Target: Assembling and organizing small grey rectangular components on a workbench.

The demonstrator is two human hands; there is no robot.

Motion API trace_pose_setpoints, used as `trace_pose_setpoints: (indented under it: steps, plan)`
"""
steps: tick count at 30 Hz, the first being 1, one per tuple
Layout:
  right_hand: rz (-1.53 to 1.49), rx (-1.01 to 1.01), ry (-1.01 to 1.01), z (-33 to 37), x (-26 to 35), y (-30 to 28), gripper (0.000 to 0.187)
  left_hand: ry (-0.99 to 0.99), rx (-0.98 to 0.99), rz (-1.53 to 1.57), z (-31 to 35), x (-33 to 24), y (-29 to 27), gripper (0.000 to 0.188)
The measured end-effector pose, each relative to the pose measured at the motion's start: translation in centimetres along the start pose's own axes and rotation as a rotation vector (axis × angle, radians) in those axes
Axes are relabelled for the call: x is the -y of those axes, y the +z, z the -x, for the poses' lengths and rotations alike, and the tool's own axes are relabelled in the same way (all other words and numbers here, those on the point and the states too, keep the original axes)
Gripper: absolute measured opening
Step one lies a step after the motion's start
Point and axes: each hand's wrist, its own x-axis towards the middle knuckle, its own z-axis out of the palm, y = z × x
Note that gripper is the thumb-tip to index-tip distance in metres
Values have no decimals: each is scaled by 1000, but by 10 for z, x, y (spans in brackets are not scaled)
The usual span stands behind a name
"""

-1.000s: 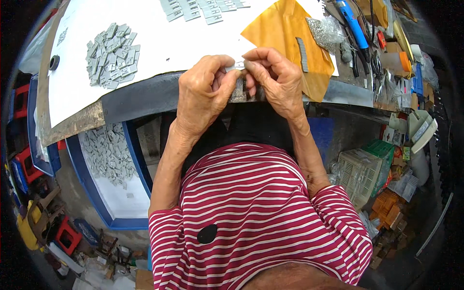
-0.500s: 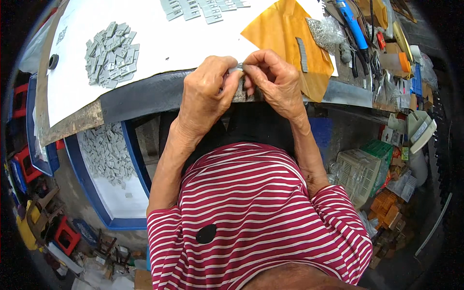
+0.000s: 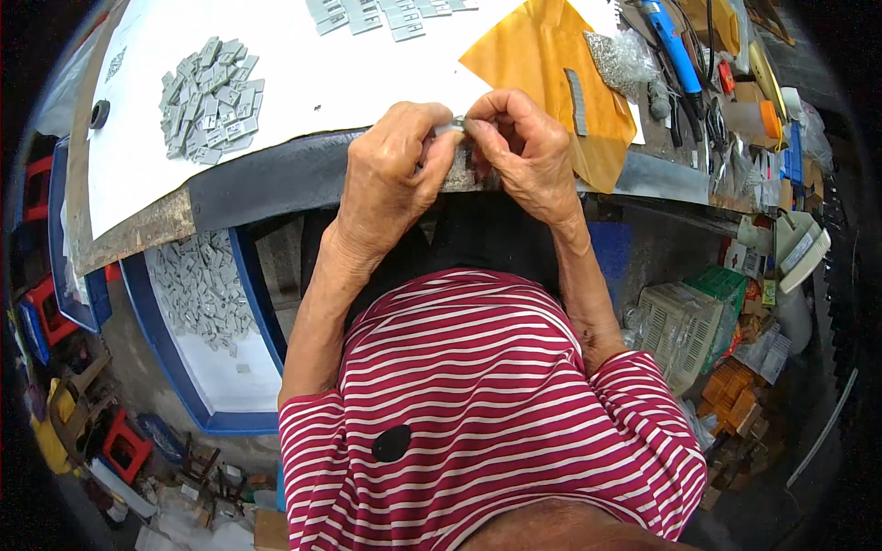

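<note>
My left hand (image 3: pixel 397 170) is at the table's front edge, its thumb and forefinger pinching a small grey plastic piece (image 3: pixel 453 127). Right beside it, my right hand (image 3: pixel 525 154) has its thumb and forefinger bent together at the other end of the piece. Whatever lies between those right fingertips is too small and covered to make out. A heap of similar grey plastic pieces (image 3: pixel 213 103) lies on the white sheet to the left. More of these pieces stand in overlapping rows (image 3: pixel 367 14) at the far side.
An orange-brown paper envelope (image 3: pixel 542 64) lies to the right, with a grey strip (image 3: pixel 576 103) and a clear bag of small metal parts (image 3: pixel 617 62) on it. Behind is a blue-handled tool (image 3: pixel 671 41). Below the table, a blue-rimmed tray (image 3: pixel 241 424) holds many grey pieces.
The fingertips of my right hand have shifted slightly upward at the small piece. My left hand stays nearly in place, still pinching it.
</note>
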Motion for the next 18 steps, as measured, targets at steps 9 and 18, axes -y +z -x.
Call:
trace_pose_setpoints:
  steps: [9, 18]
  plan:
    - [-15, 32, -3, -2, 4, -3, 9, 53, 12, 74, 1, 5, -1, 14]
    - [-6, 64, 0, -4, -1, -2, 8, -25, 66, 40, 1, 2, -4, 15]
